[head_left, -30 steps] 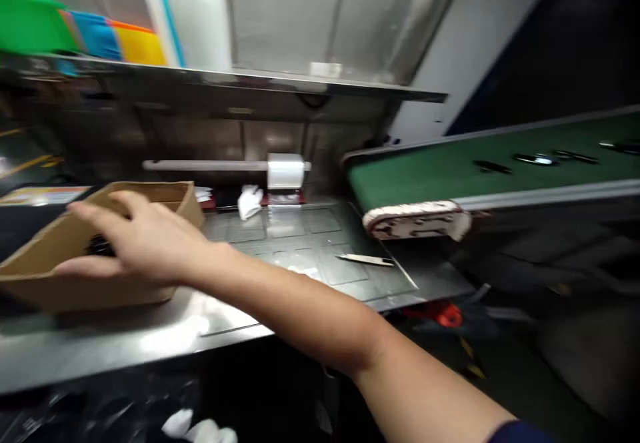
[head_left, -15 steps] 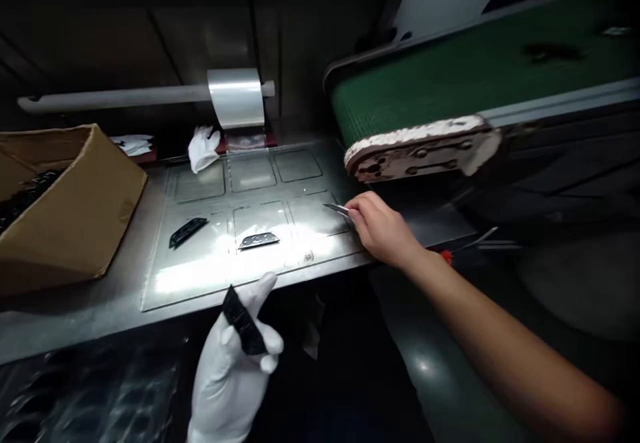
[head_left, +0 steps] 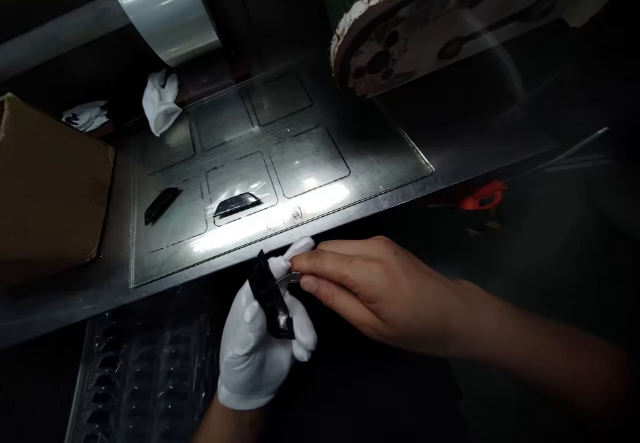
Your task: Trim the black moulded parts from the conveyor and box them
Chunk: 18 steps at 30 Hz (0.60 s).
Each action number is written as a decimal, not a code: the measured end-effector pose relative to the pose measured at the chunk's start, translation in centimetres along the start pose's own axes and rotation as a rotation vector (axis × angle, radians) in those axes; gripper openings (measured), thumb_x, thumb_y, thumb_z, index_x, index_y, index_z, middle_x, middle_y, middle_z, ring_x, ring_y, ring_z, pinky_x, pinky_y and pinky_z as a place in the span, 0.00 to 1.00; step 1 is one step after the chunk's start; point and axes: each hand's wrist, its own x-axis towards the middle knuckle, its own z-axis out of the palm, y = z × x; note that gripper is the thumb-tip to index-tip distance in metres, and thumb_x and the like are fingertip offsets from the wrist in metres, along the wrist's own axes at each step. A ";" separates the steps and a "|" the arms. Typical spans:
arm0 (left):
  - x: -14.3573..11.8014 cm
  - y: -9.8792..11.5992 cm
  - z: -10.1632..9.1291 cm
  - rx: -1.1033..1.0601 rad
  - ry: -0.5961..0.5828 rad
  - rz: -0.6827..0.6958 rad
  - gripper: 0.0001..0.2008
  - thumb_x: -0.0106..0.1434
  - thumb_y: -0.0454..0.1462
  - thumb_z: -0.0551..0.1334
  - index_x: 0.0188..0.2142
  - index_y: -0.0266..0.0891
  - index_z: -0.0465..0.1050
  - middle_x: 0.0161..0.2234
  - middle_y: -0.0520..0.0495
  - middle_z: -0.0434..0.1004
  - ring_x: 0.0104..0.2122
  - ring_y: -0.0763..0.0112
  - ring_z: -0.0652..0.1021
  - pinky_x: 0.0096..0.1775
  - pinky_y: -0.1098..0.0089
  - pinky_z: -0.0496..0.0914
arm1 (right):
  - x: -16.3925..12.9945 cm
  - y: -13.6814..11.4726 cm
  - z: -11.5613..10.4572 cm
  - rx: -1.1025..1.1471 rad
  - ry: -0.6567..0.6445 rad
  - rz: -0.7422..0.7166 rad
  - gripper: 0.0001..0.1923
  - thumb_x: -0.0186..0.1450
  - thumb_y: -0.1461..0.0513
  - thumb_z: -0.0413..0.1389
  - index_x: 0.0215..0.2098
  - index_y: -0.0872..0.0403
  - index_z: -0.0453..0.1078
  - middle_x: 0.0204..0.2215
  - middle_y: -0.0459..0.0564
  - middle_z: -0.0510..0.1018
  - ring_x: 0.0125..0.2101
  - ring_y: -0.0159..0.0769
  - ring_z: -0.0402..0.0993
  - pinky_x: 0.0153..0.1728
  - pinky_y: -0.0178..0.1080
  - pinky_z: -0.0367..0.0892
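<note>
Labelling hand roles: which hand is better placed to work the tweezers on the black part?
Right, probably. The right hand already pinches the tweezers with the tip at the black part, which the gloved left hand holds.

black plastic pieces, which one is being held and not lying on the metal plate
The black plastic piece gripped in the white-gloved left hand, touched by the bare right hand. The other two black pieces lie on the marked metal plate.

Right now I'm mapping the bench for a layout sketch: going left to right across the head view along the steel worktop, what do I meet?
Cardboard box → left black part → black part under clear film → conveyor end roller.
</note>
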 end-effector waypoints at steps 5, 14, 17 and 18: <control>-0.2 -0.1 -0.2 0.027 -0.010 -0.026 0.21 0.71 0.52 0.63 0.56 0.47 0.80 0.64 0.41 0.75 0.22 0.83 0.79 0.21 0.81 0.70 | -0.6 -0.1 -0.1 -0.031 -0.001 -0.003 0.15 0.78 0.60 0.51 0.54 0.56 0.78 0.42 0.47 0.83 0.39 0.31 0.79 0.40 0.33 0.71; -0.2 0.3 -0.6 0.003 -0.098 -0.026 0.20 0.72 0.50 0.61 0.57 0.46 0.79 0.64 0.39 0.75 0.19 0.84 0.78 0.21 0.81 0.71 | -0.6 -0.5 -0.2 -0.122 -0.028 -0.050 0.14 0.77 0.59 0.52 0.53 0.54 0.78 0.41 0.46 0.84 0.33 0.29 0.77 0.32 0.33 0.67; -0.3 0.6 -0.7 0.000 -0.110 -0.035 0.21 0.71 0.51 0.63 0.57 0.47 0.79 0.53 0.40 0.84 0.19 0.83 0.76 0.20 0.81 0.69 | -0.4 -0.8 0.0 -0.137 -0.004 -0.041 0.14 0.78 0.59 0.52 0.54 0.54 0.77 0.40 0.46 0.83 0.33 0.29 0.77 0.33 0.33 0.68; -0.4 0.7 -0.8 0.005 -0.110 -0.037 0.21 0.71 0.51 0.63 0.57 0.47 0.80 0.50 0.40 0.85 0.19 0.82 0.76 0.20 0.81 0.69 | -0.4 -0.9 0.1 -0.142 0.001 -0.042 0.14 0.78 0.59 0.52 0.55 0.54 0.77 0.39 0.46 0.83 0.34 0.29 0.77 0.33 0.33 0.68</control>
